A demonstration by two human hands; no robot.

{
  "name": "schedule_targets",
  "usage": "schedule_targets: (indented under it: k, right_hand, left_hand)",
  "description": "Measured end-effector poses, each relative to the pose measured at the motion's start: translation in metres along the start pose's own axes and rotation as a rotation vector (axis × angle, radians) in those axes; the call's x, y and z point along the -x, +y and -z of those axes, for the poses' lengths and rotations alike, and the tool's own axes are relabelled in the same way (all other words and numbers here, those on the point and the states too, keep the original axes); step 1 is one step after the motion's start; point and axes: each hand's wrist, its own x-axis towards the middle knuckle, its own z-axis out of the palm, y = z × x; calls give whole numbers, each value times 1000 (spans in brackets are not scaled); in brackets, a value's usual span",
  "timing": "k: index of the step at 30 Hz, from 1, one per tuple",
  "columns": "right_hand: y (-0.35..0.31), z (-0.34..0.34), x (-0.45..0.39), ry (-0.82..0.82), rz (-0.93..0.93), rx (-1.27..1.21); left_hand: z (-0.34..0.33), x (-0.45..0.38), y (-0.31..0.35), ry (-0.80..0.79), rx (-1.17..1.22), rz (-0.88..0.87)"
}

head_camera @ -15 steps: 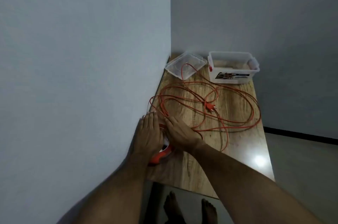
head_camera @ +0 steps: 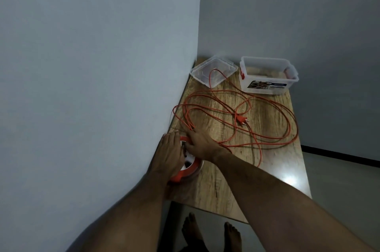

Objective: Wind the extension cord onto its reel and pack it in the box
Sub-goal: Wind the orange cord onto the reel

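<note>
An orange cord reel (head_camera: 188,171) lies flat on the wooden table (head_camera: 257,169), close to the left wall. My left hand (head_camera: 168,154) rests on top of it with the fingers stretched to its far rim. My right hand (head_camera: 200,145) lies beside it, fingers curled down onto the reel's white middle; what they grip is hidden. The orange extension cord (head_camera: 273,108) sprawls in loose loops over the table, and its plug (head_camera: 241,120) lies in the middle. A clear plastic box (head_camera: 267,85) stands open at the far end.
The box's clear lid (head_camera: 213,70) lies upside down at the far left corner, with one cord loop over it. Walls close the left and far sides. The table's near and right edges drop to the floor, where bare feet (head_camera: 211,233) show.
My right hand's fingers have curled in toward the reel's middle. My left hand stays on the reel. The cord loops lie as before.
</note>
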Motion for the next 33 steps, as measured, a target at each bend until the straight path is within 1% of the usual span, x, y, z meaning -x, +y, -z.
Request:
schedule_targets:
  k: [1, 3, 4, 7, 10, 12, 14, 16, 18, 20, 22, 25, 26, 28, 29, 30, 31, 32, 33]
  right_hand:
    - [1, 2, -1, -12, -1, -33]
    - [2, 7, -3, -31, -1, -59]
    - [3, 10, -5, -42, -8, -69]
    - [7, 25, -4, -20, 10, -120]
    - [9, 54, -3, 33, 98, -97]
    - [12, 80, -4, 83, 120, -68]
    - [17, 108, -7, 154, 129, -49]
    - [24, 135, -11, 219, 163, -56]
    - [30, 162, -16, 276, 184, -20]
    - [36, 186, -22, 334, 193, 13]
    - [40, 210, -26, 371, 187, -11]
    - [43, 235, -25, 446, 150, -34]
    - [45, 240, -23, 533, 143, 27]
    - [46, 246, -15, 718, 189, 250]
    - [47, 247, -12, 736, 260, 364]
    - [48, 246, -9, 683, 350, 492]
    - [50, 247, -7, 579, 415, 613]
    - [52, 246, -6, 467, 432, 712]
    - [53, 247, -7, 394, 409, 771]
  left_hand:
    - [-1, 0, -2, 34, -6, -28]
    - [1, -3, -3, 29, -25, -46]
    - [5, -6, -2, 15, -37, -22]
    - [31, -22, 2, 15, 49, 126]
    - [60, -46, 2, 66, 8, 130]
    - [81, -67, 4, 102, 115, 148]
    - [104, -94, 5, 139, 323, 156]
    - [133, -125, 7, 150, 526, 127]
    - [167, -157, 10, 127, 669, 99]
    - [194, -183, 12, 71, 729, 83]
    - [215, -208, 17, 41, 717, 79]
    - [238, -237, 27, 69, 711, 50]
    - [243, -247, 30, 70, 729, 41]
    - [248, -264, 33, 48, 738, 35]
    - [250, -272, 34, 42, 718, 28]
    - [250, -279, 35, 40, 697, 23]
    - [251, -286, 37, 38, 676, 19]
    - [252, -292, 39, 35, 651, 12]
    - [252, -298, 42, 30, 624, 5]
